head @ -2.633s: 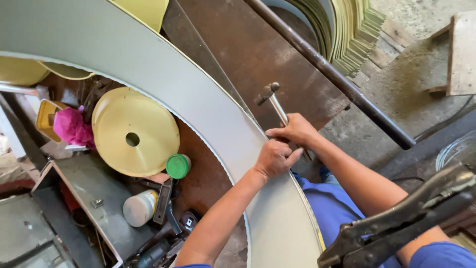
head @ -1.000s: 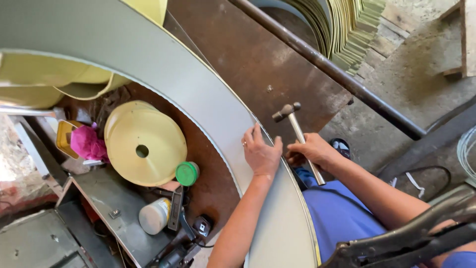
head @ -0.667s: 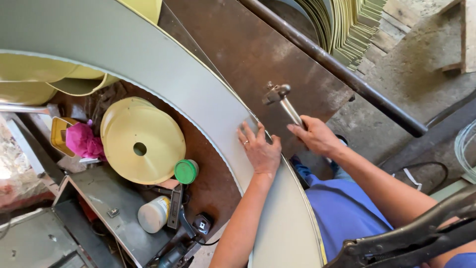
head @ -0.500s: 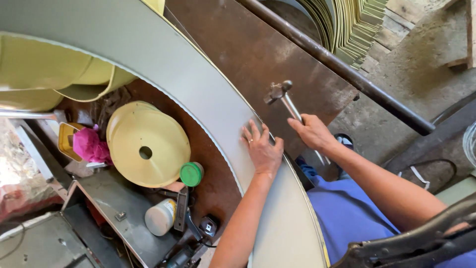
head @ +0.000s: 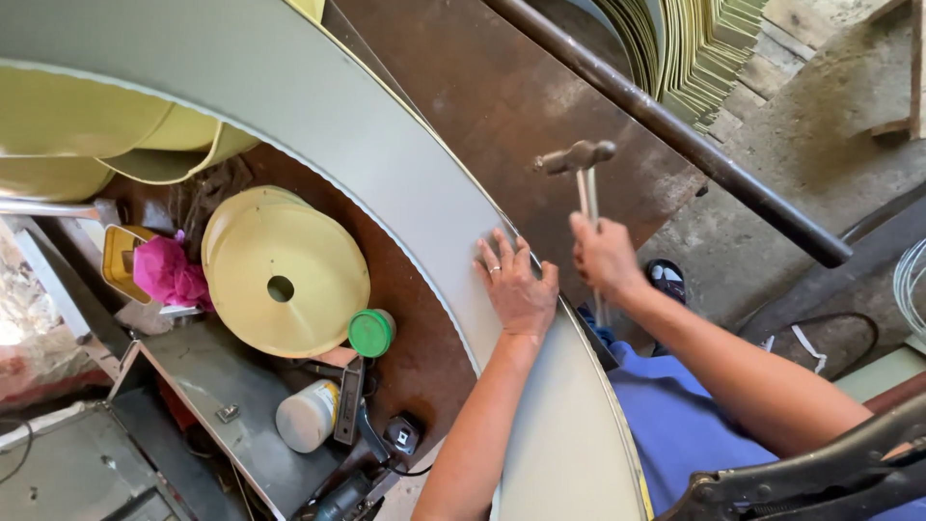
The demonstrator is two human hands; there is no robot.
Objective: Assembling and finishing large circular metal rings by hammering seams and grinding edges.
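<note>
A wide curved band of grey sheet metal (head: 318, 116) sweeps from upper left down to the bottom middle. My left hand (head: 516, 285) lies flat on it, fingers spread, close to its outer edge. Just to the right, my right hand (head: 603, 256) grips the handle of a small metal hammer (head: 577, 159), whose head is raised above the band's edge over a rusty brown plate (head: 502, 87).
A dark steel pipe (head: 675, 130) runs diagonally at upper right, with stacked yellow-green sheets (head: 694, 43) behind. Inside the curve lie pale yellow discs (head: 289, 270), a green-capped jar (head: 370, 333), a white bottle (head: 307, 417), a pink rag (head: 166, 270). Black locking pliers (head: 820, 473) sit at bottom right.
The hammer has lifted up from beside my hands to above the sheet's edge. My left hand opened from a grip near the handle and now rests flat on the sheet.
</note>
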